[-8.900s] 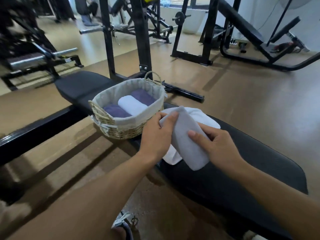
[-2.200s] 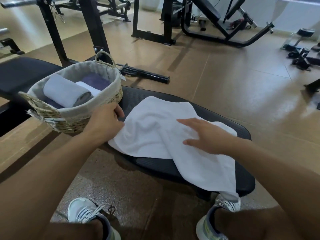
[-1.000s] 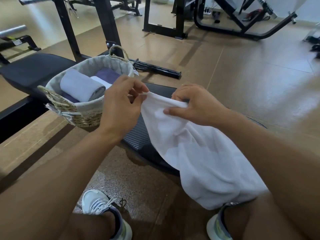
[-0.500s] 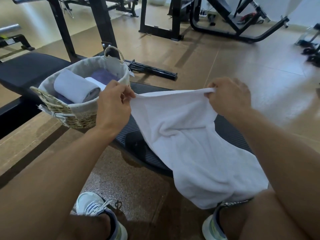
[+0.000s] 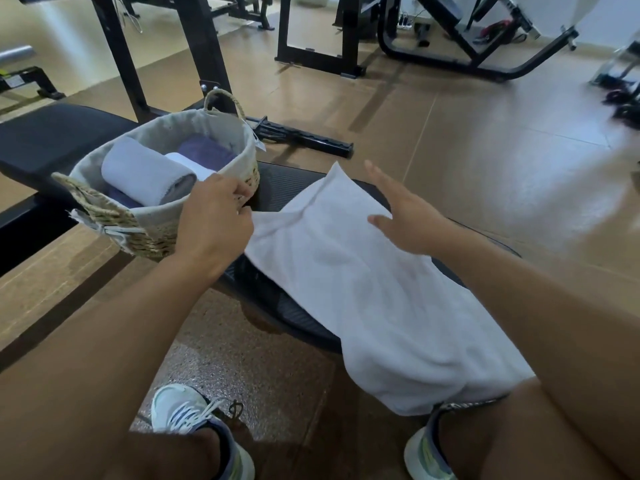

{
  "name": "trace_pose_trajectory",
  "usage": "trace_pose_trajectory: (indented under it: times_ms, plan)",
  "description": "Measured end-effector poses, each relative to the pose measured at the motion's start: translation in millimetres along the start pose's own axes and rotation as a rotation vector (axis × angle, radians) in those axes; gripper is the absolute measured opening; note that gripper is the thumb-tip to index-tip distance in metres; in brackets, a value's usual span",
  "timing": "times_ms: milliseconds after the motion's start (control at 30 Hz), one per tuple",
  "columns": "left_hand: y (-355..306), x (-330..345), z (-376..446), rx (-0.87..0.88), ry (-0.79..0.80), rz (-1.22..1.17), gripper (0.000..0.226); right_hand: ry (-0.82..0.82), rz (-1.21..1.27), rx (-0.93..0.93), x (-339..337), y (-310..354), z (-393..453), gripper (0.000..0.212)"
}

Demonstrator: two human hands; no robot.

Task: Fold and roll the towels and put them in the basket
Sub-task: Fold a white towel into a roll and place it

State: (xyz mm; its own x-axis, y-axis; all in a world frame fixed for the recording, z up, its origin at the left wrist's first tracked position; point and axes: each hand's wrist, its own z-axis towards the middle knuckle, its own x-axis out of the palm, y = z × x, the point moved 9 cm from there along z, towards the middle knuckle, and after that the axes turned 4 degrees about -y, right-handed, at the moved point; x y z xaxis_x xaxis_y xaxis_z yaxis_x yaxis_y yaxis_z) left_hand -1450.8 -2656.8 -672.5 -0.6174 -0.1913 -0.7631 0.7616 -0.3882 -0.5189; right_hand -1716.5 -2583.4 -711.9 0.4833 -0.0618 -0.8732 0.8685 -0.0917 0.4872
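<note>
White towel [image 5: 363, 282]: unfolded, spread across the near end of the black padded bench [image 5: 277, 188]. Its far corner lies flat on the pad; its near end hangs off the bench edge toward the person's knee. One corner at the left side is drawn up off the pad.

Left hand [image 5: 214, 223]: fingers curled, pinching that raised left corner of the towel between thumb and fingertips. The hand sits just in front of the basket's near wall; whether the knuckles touch the wall is hard to tell from this angle.

Right hand [image 5: 405, 216]: fingers straight and slightly spread, palm down, gripping nothing. It is over the towel's right side, with the cloth's far corner just left of the fingertips. Contact with the cloth cannot be confirmed.

Woven basket [image 5: 104, 209]: fabric-lined, with a loop handle at the far rim, standing on the bench to the left of the towel. Contents: one pale grey rolled towel [image 5: 145, 174] lying on top at the near left, one white rolled towel [image 5: 188, 164] beside it, and purple towels [image 5: 204, 152] beneath and behind.

Floor [image 5: 450, 150]: tan tile. Two sneakers [image 5: 187, 417] at the lower edge.
</note>
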Motion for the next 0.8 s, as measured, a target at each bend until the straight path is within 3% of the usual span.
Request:
trace_pose_trajectory:
  times_ms: [100,167,267,333,433,500,600,700,800]
  plan:
    - [-29.4,9.1,-12.0,0.085,0.087,-0.034,0.02,0.148,-0.161,0.081,15.6,-19.5,-15.2,0.072]
    - [-39.8,38.1,-29.9,0.061,0.313,-0.042,0.028,0.22,-0.228,0.171,18.0,-36.7,-26.8,0.07]
    - [-29.1,97.9,-74.4,-0.009,0.753,0.192,0.075,0.228,-0.242,0.252,13.8,-61.0,-43.8,0.066]
    - [-20.3,122.1,-92.2,0.039,0.896,0.35,0.094,0.23,-0.241,0.267,12.3,-72.6,-57.0,0.067]
    - [-10.2,137.6,-83.1,0.083,0.896,0.412,0.098,0.084,-0.171,0.341,-5.9,-90.4,-70.8,0.04]
    - [-5.4,144.4,-68.4,0.093,0.869,0.386,0.097,0.076,-0.168,0.436,-16.8,-106.4,-81.5,0.053]
    - [1.4,155.0,-50.3,0.077,0.855,0.349,0.091,0.325,-0.315,0.49,-12.5,-125.2,-107.9,0.068]
    - [1.7,161.7,-41.8,0.082,0.825,0.313,0.082,0.552,-0.409,0.425,-3.5,-122.3,-137.4,0.065]
    - [-2.6,159.0,-33.9,0.06,0.764,0.275,0.074,0.616,-0.212,0.325,3.9,-95.3,-153.0,0.055]
